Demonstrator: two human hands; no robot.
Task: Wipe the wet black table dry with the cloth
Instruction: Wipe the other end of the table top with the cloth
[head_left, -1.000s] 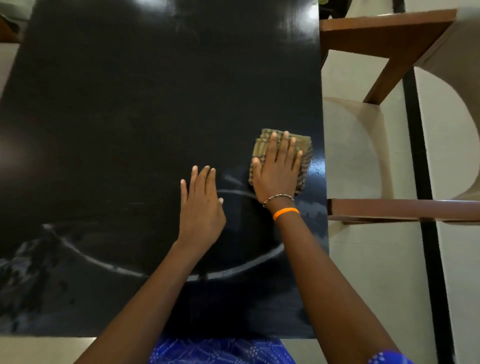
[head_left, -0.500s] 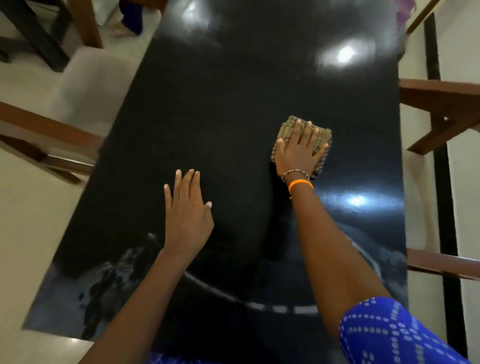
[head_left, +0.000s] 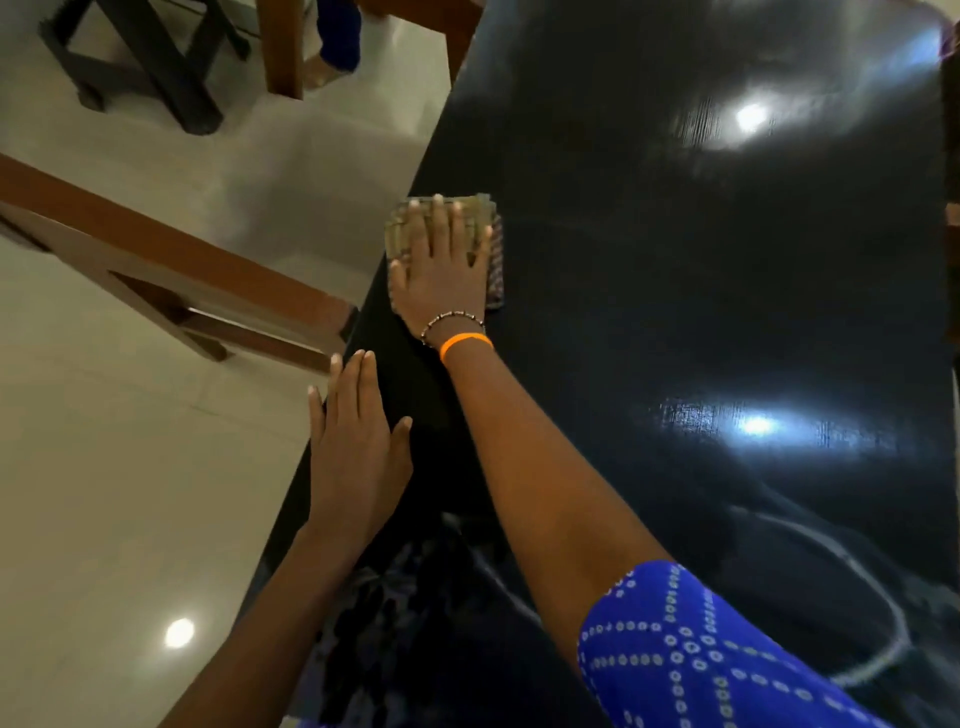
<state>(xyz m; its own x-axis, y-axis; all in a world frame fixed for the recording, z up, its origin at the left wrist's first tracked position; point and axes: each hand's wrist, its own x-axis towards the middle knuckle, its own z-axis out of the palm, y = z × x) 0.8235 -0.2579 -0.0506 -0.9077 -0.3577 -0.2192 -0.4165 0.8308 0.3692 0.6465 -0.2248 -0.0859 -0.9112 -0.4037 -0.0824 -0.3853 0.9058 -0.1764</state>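
A: What does the cloth (head_left: 444, 228) look like?

B: Folded into a thick pad, olive-tan with a fine check, a darker edge showing on its right side. It lies flat on the black worktop (head_left: 675, 291), right at the left edge, at mid-depth.

A: And the right hand (head_left: 441, 275)?

B: Flat on top of the cloth, fingers spread and pointing far. The grip is open, pressing down, not clutching. A bead bracelet and an orange band (head_left: 465, 343) sit at the wrist.

A: The left hand (head_left: 356, 447)?

B: Palm down on the near-left edge of the worktop, fingers together, holding nothing.

A: What differs from half a second ago?

B: The cloth and right hand were then toward the right part of the worktop; now they are at its left edge. The left hand now lies at the edge too. The worktop is glossy with light glare, and streaks show on its near part.
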